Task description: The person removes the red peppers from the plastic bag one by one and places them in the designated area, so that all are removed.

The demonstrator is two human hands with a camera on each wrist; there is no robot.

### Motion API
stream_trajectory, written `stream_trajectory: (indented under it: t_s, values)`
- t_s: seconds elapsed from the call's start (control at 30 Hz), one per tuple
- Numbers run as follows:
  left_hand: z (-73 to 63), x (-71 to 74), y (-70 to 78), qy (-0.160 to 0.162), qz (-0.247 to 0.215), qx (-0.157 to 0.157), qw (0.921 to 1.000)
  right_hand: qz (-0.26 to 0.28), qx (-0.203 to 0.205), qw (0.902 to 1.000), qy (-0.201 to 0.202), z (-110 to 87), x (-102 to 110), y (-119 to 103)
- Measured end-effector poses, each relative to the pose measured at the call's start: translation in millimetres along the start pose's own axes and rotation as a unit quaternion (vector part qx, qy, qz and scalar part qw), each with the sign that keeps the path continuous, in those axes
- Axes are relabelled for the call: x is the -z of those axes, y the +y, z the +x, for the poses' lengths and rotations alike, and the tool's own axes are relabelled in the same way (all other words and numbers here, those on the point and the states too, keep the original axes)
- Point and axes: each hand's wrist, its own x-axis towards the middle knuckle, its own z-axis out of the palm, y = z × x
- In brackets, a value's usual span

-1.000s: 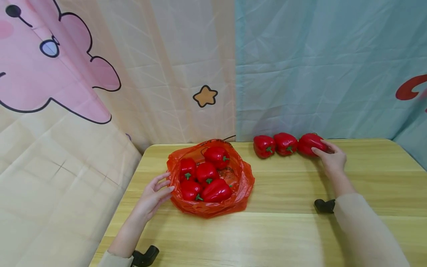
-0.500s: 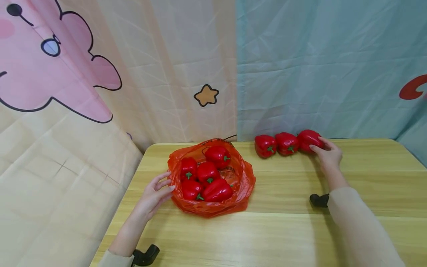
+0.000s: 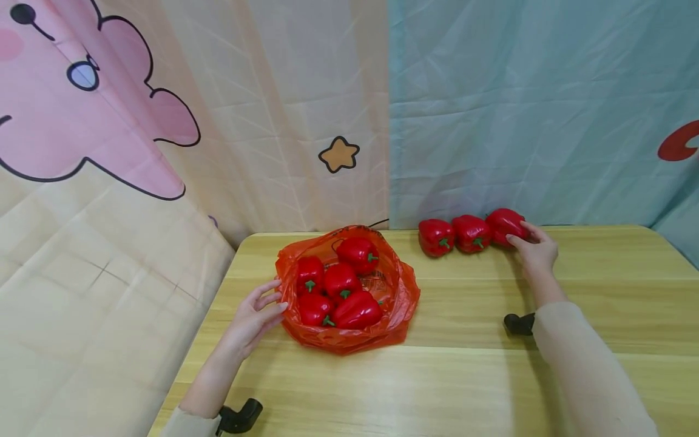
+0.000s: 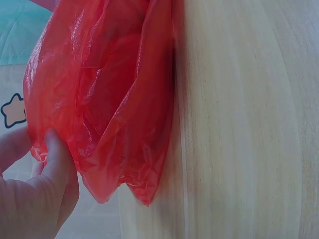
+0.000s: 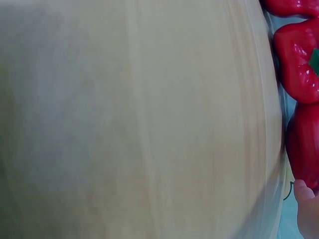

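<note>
An orange-red plastic bag stands open on the table and holds several red bell peppers with green stems. At its left side, my left hand holds the rim, the thumb in front of the film in the left wrist view. My right hand grips the right end of a red bell pepper, thumb on the near side. That pepper lies on its side at the end of a back-edge row, against a second bell pepper. A third bell pepper sits left of it.
The wooden table ends at a hanging curtain just behind the pepper row. Patterned cloth borders the table on the left. Black wrist mounts stick out beside both forearms.
My right hand has shifted left and slightly back with its bell pepper, bringing it closer against the neighbouring one. The left hand and the bag have stayed in place.
</note>
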Motion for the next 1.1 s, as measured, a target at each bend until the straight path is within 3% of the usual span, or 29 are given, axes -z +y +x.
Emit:
stream_trajectory:
  t_s: [0.6, 0.77, 0.93, 1.1]
  values:
    - [0.7, -1.1, -1.3, 0.005, 0.003, -0.007, 1.0, -0.047, 0.011, 0.9973, -0.054, -3.5, 14, -3]
    - [0.4, -0.5, -1.8, 0.003, 0.0, -0.007, 1.0, -0.088, 0.018, 0.9939, -0.065, -7.0, 18, -10]
    - [0.6, -0.3, -1.1, 0.002, 0.004, -0.008, 1.0, -0.14, 0.045, 0.9861, -0.077, -9.5, 23, -17]
    - [0.5, -0.3, -0.6, 0.003, 0.007, -0.006, 0.9999, -0.123, 0.069, 0.9839, -0.11, -13.4, 27, -24]
